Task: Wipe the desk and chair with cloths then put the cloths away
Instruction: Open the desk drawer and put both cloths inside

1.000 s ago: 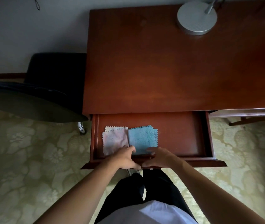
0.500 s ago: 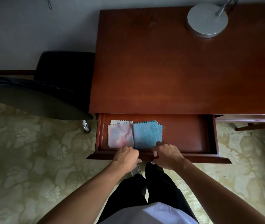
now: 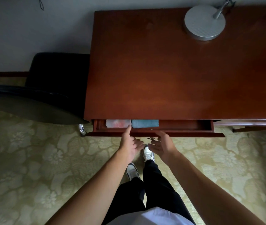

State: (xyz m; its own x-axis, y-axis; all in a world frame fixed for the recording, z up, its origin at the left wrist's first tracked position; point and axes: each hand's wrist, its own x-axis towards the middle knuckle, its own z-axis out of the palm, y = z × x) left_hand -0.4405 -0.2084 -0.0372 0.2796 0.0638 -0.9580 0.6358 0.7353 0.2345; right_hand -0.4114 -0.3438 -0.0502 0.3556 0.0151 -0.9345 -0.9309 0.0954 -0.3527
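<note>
Drawer (image 3: 158, 129) almost closed; pink cloth (image 3: 118, 123) and blue cloth (image 3: 145, 124) lying side by side inside. Left hand (image 3: 129, 144) and right hand (image 3: 163, 144) spread, nothing gripped. Left fingertip (image 3: 129, 127) apparently over drawer rim: pinch risked if pushed shut.

We list the bench (image 3: 177, 70) against the wall, with a lamp base (image 3: 204, 22) on its far right part. Under its front edge we find the drawer (image 3: 177, 127) partly open; in its left part lie two cloths side by side and touching, the left cloth (image 3: 117, 123) and the right cloth (image 3: 145, 123). We place the chair (image 3: 31, 98) left of the bench, on the carpet (image 3: 31, 168). Before the drawer front we have our left hand (image 3: 129, 143), one fingertip at the left cloth's near right corner, and our right hand (image 3: 163, 146) just beside it, below the drawer front.
</note>
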